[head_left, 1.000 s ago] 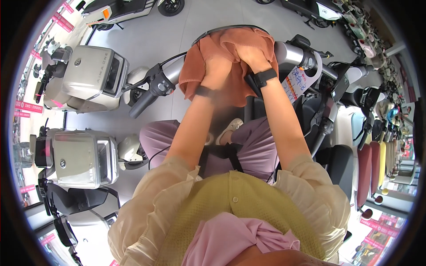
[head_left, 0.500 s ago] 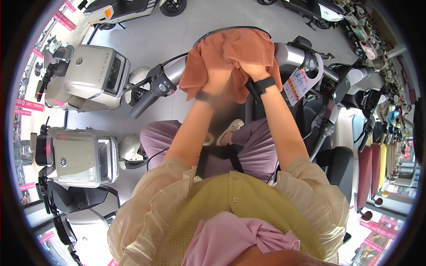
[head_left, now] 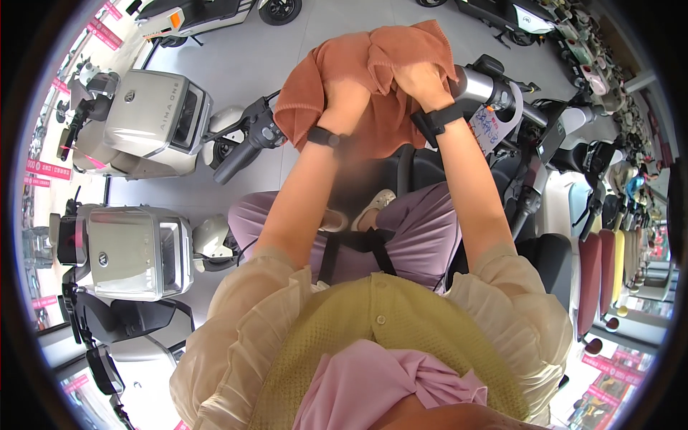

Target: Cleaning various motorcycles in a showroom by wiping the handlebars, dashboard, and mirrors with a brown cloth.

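Pressing an orange-brown cloth point(head_left: 380, 86) down over the front of a dark scooter, a person seen from the head camera works with both hands side by side at the top of the frame. The left hand point(head_left: 344, 97) is closed into the cloth's folds on its left half, while the right hand point(head_left: 423, 82) bunches the fabric just beside it, a dark band on each wrist. The cloth lies straight ahead of the arms, its long axis running left to right along the handlebar line, and both hands are about equally near it. A black left grip point(head_left: 244, 147) sticks out from under the cloth's left edge; a silver right grip point(head_left: 480, 86) emerges just past the right hand, with a white hang tag point(head_left: 494, 122) dangling beside that wrist. Open grey floor point(head_left: 244, 57) lies beyond and to the left of the cloth, while two silver scooters point(head_left: 143, 122) stand well apart at the left and a row of parked scooters point(head_left: 595, 236) crowds the right side.
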A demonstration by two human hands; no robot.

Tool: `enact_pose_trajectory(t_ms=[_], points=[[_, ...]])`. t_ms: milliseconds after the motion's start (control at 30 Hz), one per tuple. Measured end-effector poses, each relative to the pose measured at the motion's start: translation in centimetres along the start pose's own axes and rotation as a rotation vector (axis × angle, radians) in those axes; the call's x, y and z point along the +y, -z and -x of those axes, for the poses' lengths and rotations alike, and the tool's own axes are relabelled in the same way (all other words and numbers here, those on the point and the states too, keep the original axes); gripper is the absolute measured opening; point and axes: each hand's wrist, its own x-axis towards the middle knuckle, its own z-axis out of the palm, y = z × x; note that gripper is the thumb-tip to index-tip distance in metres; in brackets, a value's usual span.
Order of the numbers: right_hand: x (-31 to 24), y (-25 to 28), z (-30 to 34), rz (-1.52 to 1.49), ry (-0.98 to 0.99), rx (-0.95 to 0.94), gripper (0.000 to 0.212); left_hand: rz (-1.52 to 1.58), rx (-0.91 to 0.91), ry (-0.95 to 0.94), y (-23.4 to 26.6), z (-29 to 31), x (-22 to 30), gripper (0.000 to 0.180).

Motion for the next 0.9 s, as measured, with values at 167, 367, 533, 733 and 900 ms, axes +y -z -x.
enact_pose_trajectory(t_ms=[167, 367, 533, 733, 900], points=[[-4.6, 6.3, -6.7, -0.196, -0.449, -0.512, 0.039, -0.316, 0.051, -0.163, 0.3, -0.6, -4.1, 0.023], [-1.4, 3.9, -8.0, -0.507, -0.37, -0.487, 0.052, -0.266, -0.347, 0.218, 1.9, -1.7, -2.6, 0.034], [-1.4, 3.4, -9.0, -0.394, -0.43, -0.503, 0.054, -0.224, -0.146, 0.411, 1.5, -1.8, -3.0, 0.062], [-4.9, 4.1, -7.1, -0.043, -0.593, -0.363, 0.06, -0.3, -0.063, 0.263, 1.4, -0.3, -3.7, 0.041], [-3.8, 0.6, -1.1, 0.087, -0.189, 0.177, 0.025, -0.088, 0.024, 0.07, 0.3, 0.9, -1.3, 0.032]])
